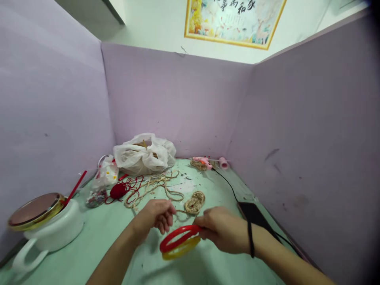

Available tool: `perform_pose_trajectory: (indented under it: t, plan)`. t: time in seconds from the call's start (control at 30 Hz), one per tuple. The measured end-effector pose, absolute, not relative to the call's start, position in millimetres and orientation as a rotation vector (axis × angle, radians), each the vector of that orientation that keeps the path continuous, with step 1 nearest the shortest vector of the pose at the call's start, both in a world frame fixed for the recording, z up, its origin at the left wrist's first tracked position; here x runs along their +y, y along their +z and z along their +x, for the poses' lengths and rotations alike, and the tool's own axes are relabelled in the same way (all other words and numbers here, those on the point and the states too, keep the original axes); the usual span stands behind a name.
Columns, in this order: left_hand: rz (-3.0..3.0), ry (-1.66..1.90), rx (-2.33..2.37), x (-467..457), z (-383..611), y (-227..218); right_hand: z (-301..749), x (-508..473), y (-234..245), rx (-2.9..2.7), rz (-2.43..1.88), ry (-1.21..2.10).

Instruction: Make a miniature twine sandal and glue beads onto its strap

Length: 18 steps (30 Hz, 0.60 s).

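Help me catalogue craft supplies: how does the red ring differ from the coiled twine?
The red ring is smooth and glossy; the coiled twine looks dull and fibrous. The ring surrounds a wide opening; the twine is bunched in loops. The ring is held in the right hand; the twine lies on the green table.

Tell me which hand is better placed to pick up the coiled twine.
Left, probably: the right hand grips the red ring and yellow ring, while the left hand, near the coiled twine, holds neither.

A glossy red ring [181, 242] and a yellow ring [179, 253] below it are held together, tilted, in the right grip [222, 230].
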<state>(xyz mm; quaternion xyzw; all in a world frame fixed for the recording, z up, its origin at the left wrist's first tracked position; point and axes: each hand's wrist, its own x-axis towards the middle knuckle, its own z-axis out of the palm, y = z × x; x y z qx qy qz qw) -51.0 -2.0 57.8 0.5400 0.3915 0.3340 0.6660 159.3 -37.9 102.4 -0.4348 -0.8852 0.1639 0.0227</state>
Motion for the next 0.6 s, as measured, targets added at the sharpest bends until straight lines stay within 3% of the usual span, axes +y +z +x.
perform_pose_trajectory:
  t: [0.07,0.13,0.4,0.5,0.6]
  plan:
    - [1.305,0.569,0.818,-4.7,-52.6,60.1,152.8,-27.5,115.3,-2.895,-1.315,0.124]
    - [1.359,0.579,0.814,-8.2,-51.5,62.8,147.1,-17.2,125.7,-2.978,-1.254,-0.044]
    - [1.332,0.623,0.664,-14.5,-36.8,63.1,127.7,2.5,151.0,-2.9,-0.834,-0.223]
    - [1.252,0.853,0.851,-9.5,-29.4,51.2,142.5,2.3,141.5,-2.404,-0.925,-0.135]
    - [1.254,1.05,1.138,-2.7,-26.4,40.1,175.8,11.1,102.4,-1.637,-1.365,0.27]
